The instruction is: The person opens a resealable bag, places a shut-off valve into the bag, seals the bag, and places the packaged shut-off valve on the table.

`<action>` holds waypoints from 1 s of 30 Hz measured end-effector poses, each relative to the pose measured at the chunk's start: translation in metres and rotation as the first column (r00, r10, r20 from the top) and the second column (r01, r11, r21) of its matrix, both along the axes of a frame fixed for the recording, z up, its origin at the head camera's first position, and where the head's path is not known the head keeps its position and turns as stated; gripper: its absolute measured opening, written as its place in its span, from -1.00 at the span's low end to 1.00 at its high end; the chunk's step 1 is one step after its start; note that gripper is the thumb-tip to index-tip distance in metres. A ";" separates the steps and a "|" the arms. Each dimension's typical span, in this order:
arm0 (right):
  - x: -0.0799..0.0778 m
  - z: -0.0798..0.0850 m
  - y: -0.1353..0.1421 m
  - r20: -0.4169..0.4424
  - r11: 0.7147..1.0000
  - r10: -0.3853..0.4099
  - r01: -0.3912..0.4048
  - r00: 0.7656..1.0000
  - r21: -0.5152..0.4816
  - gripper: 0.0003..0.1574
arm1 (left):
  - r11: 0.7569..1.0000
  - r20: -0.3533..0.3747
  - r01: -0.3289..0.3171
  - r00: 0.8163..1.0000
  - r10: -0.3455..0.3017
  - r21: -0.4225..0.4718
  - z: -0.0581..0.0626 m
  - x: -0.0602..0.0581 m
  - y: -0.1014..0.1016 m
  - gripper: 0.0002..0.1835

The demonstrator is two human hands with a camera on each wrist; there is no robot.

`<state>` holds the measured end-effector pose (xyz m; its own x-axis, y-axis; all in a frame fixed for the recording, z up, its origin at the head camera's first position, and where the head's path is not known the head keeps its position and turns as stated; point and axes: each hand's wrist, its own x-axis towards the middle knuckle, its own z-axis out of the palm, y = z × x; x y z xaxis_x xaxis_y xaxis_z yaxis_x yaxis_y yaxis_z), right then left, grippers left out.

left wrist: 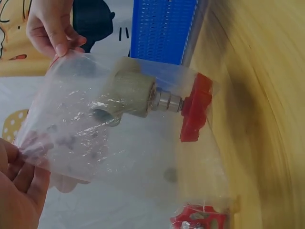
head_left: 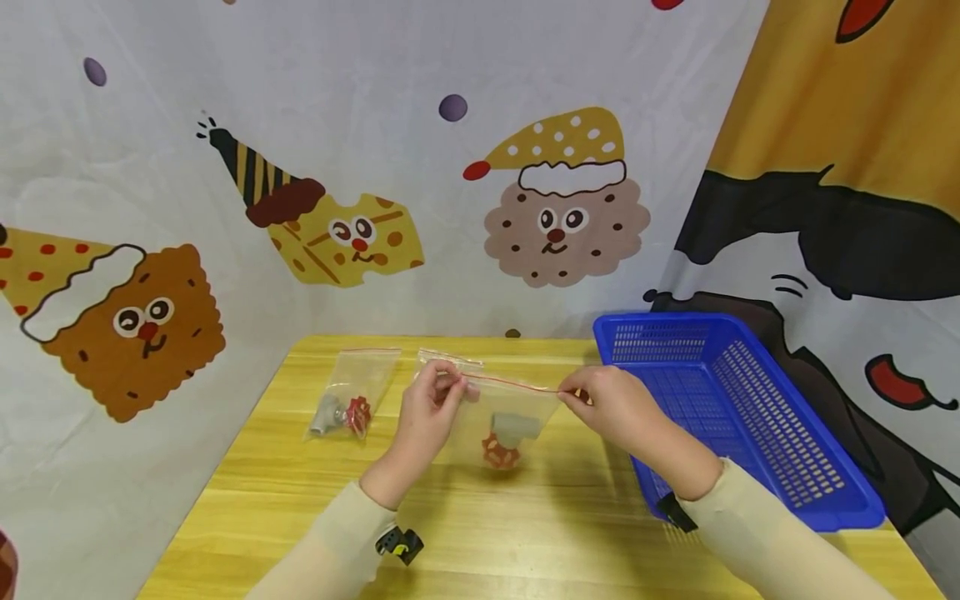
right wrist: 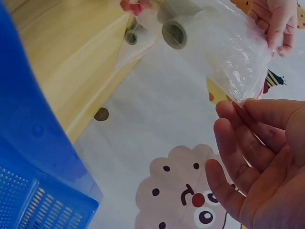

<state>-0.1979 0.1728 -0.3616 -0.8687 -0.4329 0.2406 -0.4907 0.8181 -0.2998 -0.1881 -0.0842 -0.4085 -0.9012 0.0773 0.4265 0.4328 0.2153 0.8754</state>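
Note:
Between both hands hangs a clear zip-lock bag (head_left: 517, 402) with a red seal line along its top edge. Inside it is a pipe valve (left wrist: 128, 93) with a grey body and a red handwheel (head_left: 500, 452). My left hand (head_left: 427, 408) pinches the bag's top at the left end. At the right end, the thumb and finger of my right hand (head_left: 615, 404) pinch the top corner, the other fingers spread loosely in the right wrist view. The top edge is stretched nearly straight, and the valve lies low in the bag.
Another zip-lock bag (head_left: 367, 371) holding a red-wheeled valve lies at the left on the wooden table (head_left: 247, 492). Behind the held bag, a further bag's top (head_left: 450, 358) shows. A blue plastic basket (head_left: 750, 417) stands at the right, under my right forearm. A patterned cloth (head_left: 442, 183) hangs behind.

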 end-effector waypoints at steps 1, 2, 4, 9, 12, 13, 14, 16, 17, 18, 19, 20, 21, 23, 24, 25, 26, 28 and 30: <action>0.000 0.000 0.000 0.001 1.000 -0.002 0.002 1.000 -0.003 -0.91 | 1.000 0.005 0.007 1.000 -0.007 0.007 0.002 0.002 0.001 -0.91; 0.001 0.000 0.001 0.005 1.000 -0.005 0.005 1.000 -0.008 -0.90 | 1.000 0.014 0.011 1.000 -0.011 0.005 0.005 0.005 0.001 -0.91; 0.001 0.000 0.001 0.012 1.000 -0.013 0.013 1.000 -0.017 -0.90 | 1.000 0.034 0.022 0.999 -0.022 0.009 0.011 0.010 0.002 -0.82; 0.001 0.000 0.002 0.035 0.998 -0.031 0.033 0.999 -0.046 -0.88 | 0.999 0.046 0.043 0.998 -0.042 -0.013 0.022 0.018 0.003 -0.81; 0.001 0.001 0.003 0.050 0.997 -0.035 0.038 0.998 -0.060 -0.88 | 0.998 0.068 0.055 0.996 -0.055 0.000 0.023 0.018 0.003 -0.79; 0.001 0.001 0.003 0.053 0.997 -0.034 0.038 0.998 -0.064 -0.87 | 0.998 0.084 0.056 0.995 -0.057 0.015 0.022 0.017 0.003 -0.72; 0.001 0.002 0.004 0.056 0.997 -0.035 0.038 0.998 -0.066 -0.87 | 0.998 0.108 0.057 0.992 -0.062 0.041 0.021 0.015 0.003 -0.66; 0.002 0.002 0.004 0.057 0.997 -0.033 0.037 0.998 -0.073 -0.87 | 0.995 0.155 0.053 0.986 -0.065 0.084 0.018 0.013 0.002 -0.61; 0.002 0.002 0.005 0.053 0.997 -0.031 0.035 0.998 -0.076 -0.87 | 0.994 0.171 0.051 0.983 -0.068 0.101 0.017 0.011 0.001 -0.63; 0.002 0.002 0.005 0.051 0.996 -0.030 0.034 0.998 -0.078 -0.88 | 0.992 0.183 0.050 0.981 -0.070 0.113 0.016 0.010 0.001 -0.66; 0.002 0.002 0.005 0.049 0.996 -0.028 0.032 0.998 -0.079 -0.88 | 0.991 0.194 0.052 0.978 -0.074 0.120 0.015 0.009 0.000 -0.72; 0.002 0.002 0.006 0.045 0.996 -0.027 0.031 0.999 -0.080 -0.88 | 0.991 0.194 0.059 0.977 -0.083 0.122 0.013 0.008 -0.001 -0.79; 0.002 0.002 0.006 0.042 0.996 -0.026 0.029 0.999 -0.081 -0.88 | 0.991 0.194 0.065 0.977 -0.087 0.116 0.012 0.007 -0.001 -0.86; 0.002 0.001 0.007 0.038 0.996 -0.021 0.024 0.999 -0.082 -0.89 | 0.991 0.178 0.078 0.979 -0.096 0.108 0.009 0.006 -0.002 -0.90; 0.002 0.001 0.008 0.038 0.996 -0.019 0.022 0.999 -0.083 -0.89 | 0.991 0.167 0.085 0.981 -0.102 0.106 0.008 0.005 -0.002 -0.89; 0.002 0.001 0.008 0.038 0.996 -0.017 0.020 0.999 -0.085 -0.89 | 0.991 0.157 0.090 0.982 -0.106 0.102 0.008 0.005 -0.002 -0.89; 0.002 0.000 0.009 0.040 0.996 -0.017 0.021 0.999 -0.088 -0.89 | 0.991 0.146 0.094 0.983 -0.107 0.097 0.007 0.005 -0.002 -0.88; 0.002 0.000 0.011 0.051 0.996 -0.018 0.023 0.999 -0.091 -0.90 | 0.991 0.127 0.104 0.985 -0.114 0.088 0.007 0.005 -0.001 -0.86; 0.002 -0.001 0.013 0.065 0.995 -0.024 0.030 0.998 -0.091 -0.89 | 0.988 0.105 0.123 0.986 -0.133 0.095 0.008 0.005 0.000 -0.85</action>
<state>-0.1961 0.1862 -0.3625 -0.8946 -0.3877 0.2223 -0.4464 0.7983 -0.4042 -0.1833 -0.0840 -0.4009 -0.9284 0.1616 0.3346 0.3509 0.0845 0.9326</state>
